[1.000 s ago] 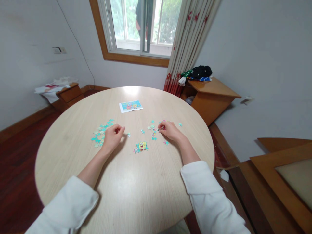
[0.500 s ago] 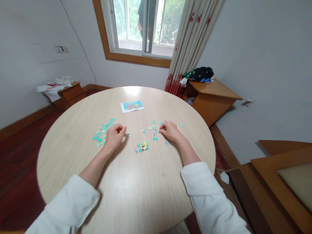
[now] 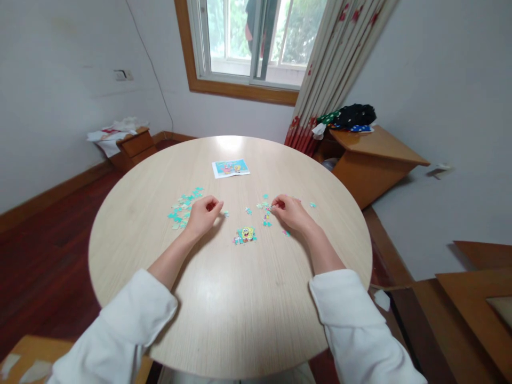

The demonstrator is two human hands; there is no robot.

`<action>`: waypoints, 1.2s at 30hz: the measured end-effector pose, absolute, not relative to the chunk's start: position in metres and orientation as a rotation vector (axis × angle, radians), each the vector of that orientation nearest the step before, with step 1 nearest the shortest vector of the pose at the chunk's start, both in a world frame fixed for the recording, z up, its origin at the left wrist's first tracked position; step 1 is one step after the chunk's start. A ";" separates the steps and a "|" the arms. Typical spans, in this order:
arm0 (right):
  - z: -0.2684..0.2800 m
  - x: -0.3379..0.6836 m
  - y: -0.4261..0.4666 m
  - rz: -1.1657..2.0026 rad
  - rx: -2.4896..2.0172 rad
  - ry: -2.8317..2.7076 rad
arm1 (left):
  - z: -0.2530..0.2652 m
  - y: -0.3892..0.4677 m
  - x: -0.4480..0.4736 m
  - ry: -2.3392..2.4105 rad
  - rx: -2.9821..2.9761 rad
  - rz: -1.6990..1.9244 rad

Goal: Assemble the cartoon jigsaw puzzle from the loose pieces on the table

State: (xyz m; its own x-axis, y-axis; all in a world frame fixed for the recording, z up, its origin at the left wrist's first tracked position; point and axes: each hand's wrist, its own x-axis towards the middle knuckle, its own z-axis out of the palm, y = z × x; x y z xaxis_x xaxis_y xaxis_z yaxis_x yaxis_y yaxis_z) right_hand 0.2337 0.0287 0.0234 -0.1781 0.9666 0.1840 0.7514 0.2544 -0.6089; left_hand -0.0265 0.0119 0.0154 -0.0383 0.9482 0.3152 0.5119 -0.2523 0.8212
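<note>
My left hand [image 3: 205, 216] rests on the table beside a pile of turquoise and pale green jigsaw pieces [image 3: 184, 208]. Its fingers are curled with thumb and forefinger together, and nothing shows between them. A single loose piece lies just right of its fingertips. My right hand [image 3: 291, 212] pinches a small jigsaw piece [image 3: 271, 207] over a loose scatter of pieces [image 3: 266, 217]; the fingers hide part of it. Between the hands and nearer to me lies a joined section of puzzle [image 3: 245, 235] with a yellow cartoon figure. One stray piece [image 3: 248, 210] sits above it.
A printed picture sheet [image 3: 231, 168] lies toward the far side of the round wooden table [image 3: 224, 298]. One piece [image 3: 313, 205] is right of my right hand. Beyond the table stand a wooden cabinet [image 3: 380, 170] with cloths on top and a small drawer unit [image 3: 138, 146].
The view has shifted, so the table sits further right in the picture. Both hands stay almost in place, the right one still pinching at the scattered pieces.
</note>
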 end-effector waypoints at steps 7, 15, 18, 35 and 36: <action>0.035 0.197 0.008 1.120 -1.159 -1.918 | 0.025 0.002 -0.018 1.224 1.636 0.959; 0.036 0.178 -0.007 1.564 -0.992 -1.798 | 0.037 -0.012 -0.011 0.988 1.490 0.672; 0.034 0.177 -0.006 1.602 -0.973 -1.768 | 0.036 -0.011 -0.011 0.967 1.485 0.652; 0.033 0.181 -0.006 1.567 -1.009 -1.815 | 0.033 -0.010 -0.013 0.930 1.478 0.585; 0.034 0.181 -0.006 1.581 -1.006 -1.837 | 0.034 -0.011 -0.013 0.930 1.470 0.578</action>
State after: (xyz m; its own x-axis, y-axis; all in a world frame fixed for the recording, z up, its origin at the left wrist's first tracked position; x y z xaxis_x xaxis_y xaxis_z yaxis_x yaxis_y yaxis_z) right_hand 0.1810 -0.0064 0.0337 -0.5944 0.7996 -0.0856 0.2039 0.0469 -0.9779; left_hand -0.0131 -0.0106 0.0337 0.5511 0.8166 -0.1717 0.2078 0.0650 0.9760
